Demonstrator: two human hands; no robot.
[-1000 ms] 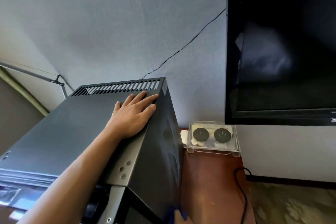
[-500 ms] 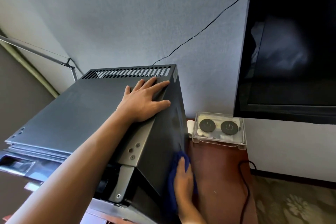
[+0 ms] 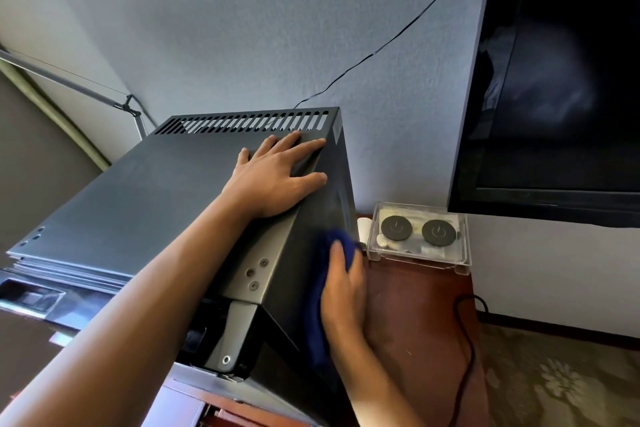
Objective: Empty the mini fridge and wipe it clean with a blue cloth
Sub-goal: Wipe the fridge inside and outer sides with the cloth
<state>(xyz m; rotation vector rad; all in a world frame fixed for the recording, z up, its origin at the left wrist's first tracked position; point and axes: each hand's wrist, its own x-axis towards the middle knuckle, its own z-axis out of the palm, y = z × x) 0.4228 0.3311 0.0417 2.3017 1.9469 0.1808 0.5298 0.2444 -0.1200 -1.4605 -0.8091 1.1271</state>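
On the fridge (image 3: 145,204) top, the left hand (image 3: 273,180) lies flat, fingers spread. Against its right side, the right hand (image 3: 343,291) presses the cloth (image 3: 318,305), fingers grasping it.

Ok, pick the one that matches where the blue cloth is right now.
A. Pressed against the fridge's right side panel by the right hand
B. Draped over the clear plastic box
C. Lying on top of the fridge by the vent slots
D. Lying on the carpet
A: the right hand presses the blue cloth flat against the mini fridge on its dark right side panel, while the left hand rests bare on the top.
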